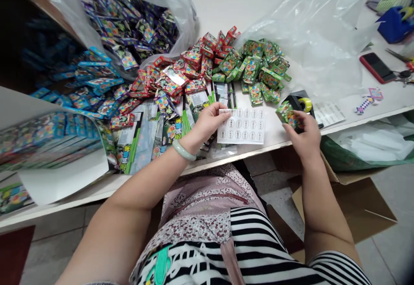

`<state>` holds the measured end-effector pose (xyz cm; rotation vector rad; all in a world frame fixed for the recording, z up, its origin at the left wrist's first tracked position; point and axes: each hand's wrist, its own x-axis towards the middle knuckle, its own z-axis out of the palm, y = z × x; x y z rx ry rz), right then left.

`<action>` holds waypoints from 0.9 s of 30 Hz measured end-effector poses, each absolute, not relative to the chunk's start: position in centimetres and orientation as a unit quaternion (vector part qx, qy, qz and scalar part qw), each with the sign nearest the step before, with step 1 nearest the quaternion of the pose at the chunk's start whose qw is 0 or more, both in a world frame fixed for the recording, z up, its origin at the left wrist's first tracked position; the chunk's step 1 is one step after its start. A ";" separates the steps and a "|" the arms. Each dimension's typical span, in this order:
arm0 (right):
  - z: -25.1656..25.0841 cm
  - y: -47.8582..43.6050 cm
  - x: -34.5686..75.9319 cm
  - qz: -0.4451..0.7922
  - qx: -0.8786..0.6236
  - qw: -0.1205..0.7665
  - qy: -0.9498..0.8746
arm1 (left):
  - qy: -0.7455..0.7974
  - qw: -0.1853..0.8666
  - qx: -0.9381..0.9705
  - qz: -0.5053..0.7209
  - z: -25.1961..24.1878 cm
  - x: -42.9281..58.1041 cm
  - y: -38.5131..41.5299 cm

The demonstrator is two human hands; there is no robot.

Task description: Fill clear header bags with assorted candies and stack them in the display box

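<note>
The left hand (211, 120) pinches the upper left corner of a thin, flat sticker sheet (243, 126) between thumb and fingers. Glossy white and rectangular, it bears rows of circular labels with dark print; its long axis runs left to right near the edge of the smooth, pale tabletop (223, 1). Whether it touches that surface cannot be told.

The right hand (305, 132) grips a small, shiny green carton (286, 113), brightly printed, its visible part slanting from upper left to lower right, just in front of the black tape dispenser (296, 98). Fingers hide its lower right end. Matching green cartons (254, 69) lie heaped beyond.
</note>
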<state>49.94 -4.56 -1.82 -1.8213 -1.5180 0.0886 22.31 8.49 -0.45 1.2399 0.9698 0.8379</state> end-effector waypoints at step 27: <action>-2.3 -2.3 46.6 0.103 -0.565 0.318 -0.754 | 0.417 0.286 0.801 0.321 0.1 11.5 5.6</action>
